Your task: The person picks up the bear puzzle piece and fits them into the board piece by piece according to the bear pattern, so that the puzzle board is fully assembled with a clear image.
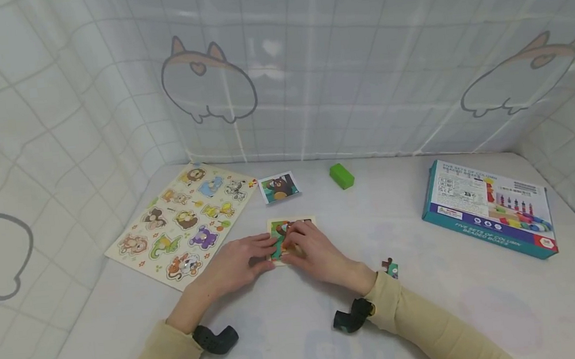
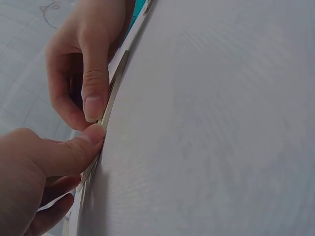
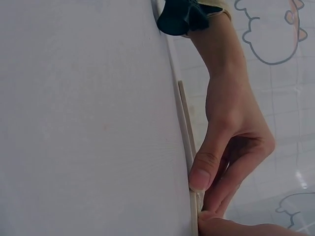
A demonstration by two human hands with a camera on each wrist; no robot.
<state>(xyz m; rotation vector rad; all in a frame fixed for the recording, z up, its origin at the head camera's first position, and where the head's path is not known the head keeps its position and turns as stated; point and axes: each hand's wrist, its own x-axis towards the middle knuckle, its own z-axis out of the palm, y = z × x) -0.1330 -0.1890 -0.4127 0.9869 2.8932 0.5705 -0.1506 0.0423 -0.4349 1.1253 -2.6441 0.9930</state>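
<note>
A small, flat, square jigsaw puzzle (image 1: 278, 229) with a brown bear picture and a pale frame lies at the table's middle. My left hand (image 1: 233, 264) grips its left side, thumb along the near edge in the left wrist view (image 2: 54, 162). Over the right part of the board, my right hand (image 1: 317, 250) bends its fingers and thumb together around a puzzle piece, mostly hidden by the fingers. Its thumb is at the near edge in the right wrist view (image 3: 234, 132). Beside my right wrist lies a loose brown and teal puzzle piece (image 1: 391, 268).
A picture card (image 1: 279, 188) with the same bear lies behind the puzzle, with a green block (image 1: 341, 176) to its right. An animal puzzle board (image 1: 145, 265) is at the left. A boxed bead set (image 1: 488, 209) lies at the right. Tiled-pattern sheeting (image 1: 309, 85) stands behind.
</note>
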